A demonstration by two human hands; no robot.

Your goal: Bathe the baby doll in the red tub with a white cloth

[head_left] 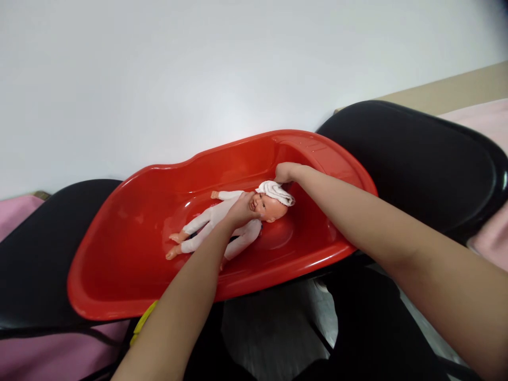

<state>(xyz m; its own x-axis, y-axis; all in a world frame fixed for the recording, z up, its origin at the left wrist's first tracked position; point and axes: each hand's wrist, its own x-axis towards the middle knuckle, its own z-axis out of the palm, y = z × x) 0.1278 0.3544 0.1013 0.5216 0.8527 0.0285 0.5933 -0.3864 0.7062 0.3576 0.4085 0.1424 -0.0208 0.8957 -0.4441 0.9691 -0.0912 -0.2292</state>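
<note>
A baby doll point(214, 218) in a white outfit lies on its back in a red baby bathtub point(119, 254), feet to the left and head to the right. My left hand point(241, 209) is closed around the doll at its neck and chin, over the upper chest. A folded white washcloth point(273, 191) rests against the side of the doll's head. Gripping the cloth's far edge is my right hand point(286, 172), its fingers bent down and partly hidden behind it.
Black oval seats point(413, 169) support the tub at the right, with another black seat point(35, 254) at the left. A white wall point(198, 69) rises behind. Pink cloth point(75, 352) shows at the lower left, and something yellow point(143, 320) sits beside my left forearm.
</note>
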